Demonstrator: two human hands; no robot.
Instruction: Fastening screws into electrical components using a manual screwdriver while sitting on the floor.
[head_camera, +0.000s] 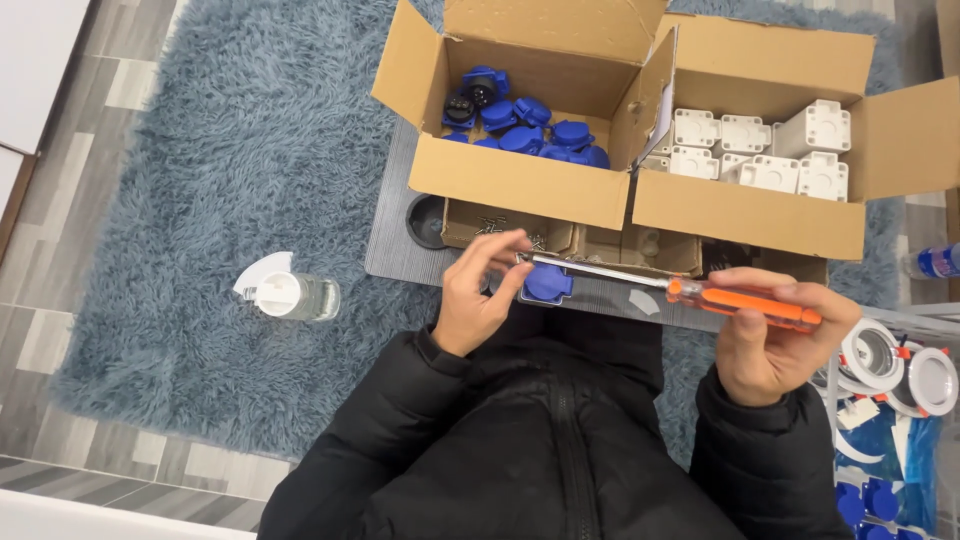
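My right hand (770, 335) grips the orange handle of a screwdriver (700, 293) whose metal shaft points left. My left hand (478, 290) pinches something small, likely a screw, at the shaft's tip, just above a blue socket part (547, 284) lying on the grey board (395, 250). Both sleeves are black and padded.
An open cardboard box (515, 180) holds several blue socket parts; the box (750, 210) beside it holds white plastic housings. Small boxes of screws (500, 228) sit in front. A clear bottle (295, 296) lies on the grey-blue rug. A bin at right holds round white fittings (900, 370).
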